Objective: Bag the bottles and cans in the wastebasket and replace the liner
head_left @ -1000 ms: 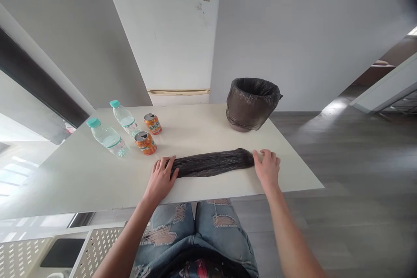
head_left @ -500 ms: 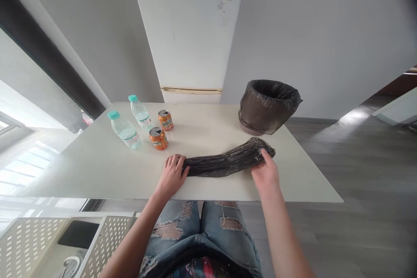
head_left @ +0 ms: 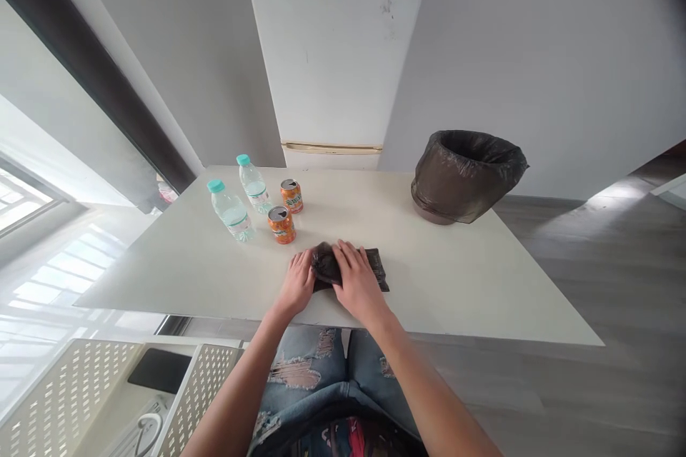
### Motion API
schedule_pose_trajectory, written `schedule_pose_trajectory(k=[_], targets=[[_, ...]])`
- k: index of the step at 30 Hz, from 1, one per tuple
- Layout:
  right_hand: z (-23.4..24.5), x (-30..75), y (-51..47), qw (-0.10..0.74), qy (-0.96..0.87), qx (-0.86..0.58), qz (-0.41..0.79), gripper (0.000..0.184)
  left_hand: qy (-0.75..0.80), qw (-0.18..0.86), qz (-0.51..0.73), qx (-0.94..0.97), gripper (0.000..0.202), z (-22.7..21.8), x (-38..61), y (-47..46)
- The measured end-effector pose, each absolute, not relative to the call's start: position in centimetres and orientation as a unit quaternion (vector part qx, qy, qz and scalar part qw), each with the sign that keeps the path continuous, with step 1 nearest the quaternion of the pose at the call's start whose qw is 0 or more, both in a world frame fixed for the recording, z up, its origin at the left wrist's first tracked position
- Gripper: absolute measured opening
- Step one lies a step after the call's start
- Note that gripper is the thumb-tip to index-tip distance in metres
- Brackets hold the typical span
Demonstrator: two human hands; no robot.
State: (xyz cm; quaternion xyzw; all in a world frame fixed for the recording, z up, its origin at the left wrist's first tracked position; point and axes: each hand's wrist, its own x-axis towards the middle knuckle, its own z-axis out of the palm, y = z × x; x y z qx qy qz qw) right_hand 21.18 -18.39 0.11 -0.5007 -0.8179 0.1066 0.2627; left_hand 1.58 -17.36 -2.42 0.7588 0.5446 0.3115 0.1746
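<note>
A black plastic garbage bag [head_left: 326, 265], folded over on itself, lies on the white table near its front edge. My left hand [head_left: 298, 281] grips the bag's left end, fingers curled against it. Across the fold lies my right hand [head_left: 358, 283], its fingers over the top and the thumb tucked at the near side. Part of the bag is hidden under that hand, and a flat stretch shows to its right. Just beyond my left hand stand two orange cans [head_left: 281, 225], with their tops opened.
Two clear bottles with teal caps [head_left: 231, 211] stand left of the cans. A bin lined with a black bag [head_left: 466, 175] sits at the table's right rear. Behind is a white refrigerator [head_left: 337, 57]. A perforated cart [head_left: 69, 393] stands at lower left.
My right hand has brought the bag's right end leftward over to my left hand, so the stretched-out strip is now doubled over and shorter. The view has shifted slightly.
</note>
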Motion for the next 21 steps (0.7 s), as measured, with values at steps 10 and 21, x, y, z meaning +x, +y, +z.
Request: schedule_pose_trajectory(k=[10,21], targets=[[-0.7,21.0,-19.2,0.165,-0.865,-0.465,0.090,0.079,0.532,0.188,0.326,0.758,0.032,-2.0,1.7,-17.6],[-3.0,24.7,-18.1,0.128,-0.867,-0.476,0.073,0.063,0.548,0.062,0.221,0.805,0.035,-2.8,2.6,-17.6]])
